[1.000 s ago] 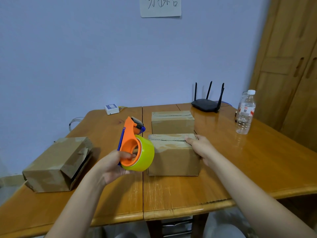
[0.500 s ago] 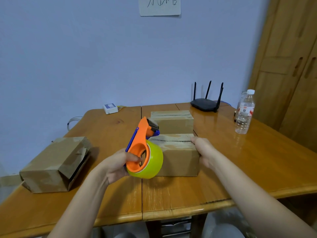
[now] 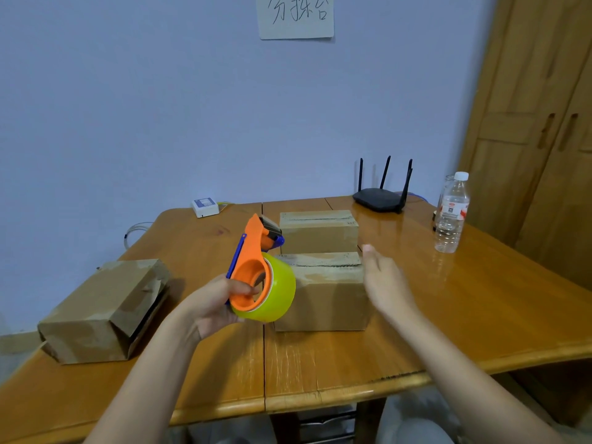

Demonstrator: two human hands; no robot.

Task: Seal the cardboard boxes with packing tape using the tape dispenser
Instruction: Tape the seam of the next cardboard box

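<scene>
1 tape dispenser [image 3: 256, 270] | left hand [image 3: 214, 307] grips, nose up-away | right hand [image 3: 384, 282] open

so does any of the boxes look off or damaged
Yes: the box at the table's left edge sits tilted, its cardboard creased and a side flap hanging loose. The two middle boxes stand square.

Pale blue wall [image 3: 160, 107] (paper note [image 3: 295, 16] pinned up), wooden table [image 3: 480, 315], wooden cabinet doors [image 3: 544, 139] at right

2 boxes [image 3: 320, 293] mid-table [image 3: 480, 315], 1 behind other; third box [image 3: 102, 312] left; router [image 3: 379, 198], bottle [image 3: 451, 213] far right.
</scene>
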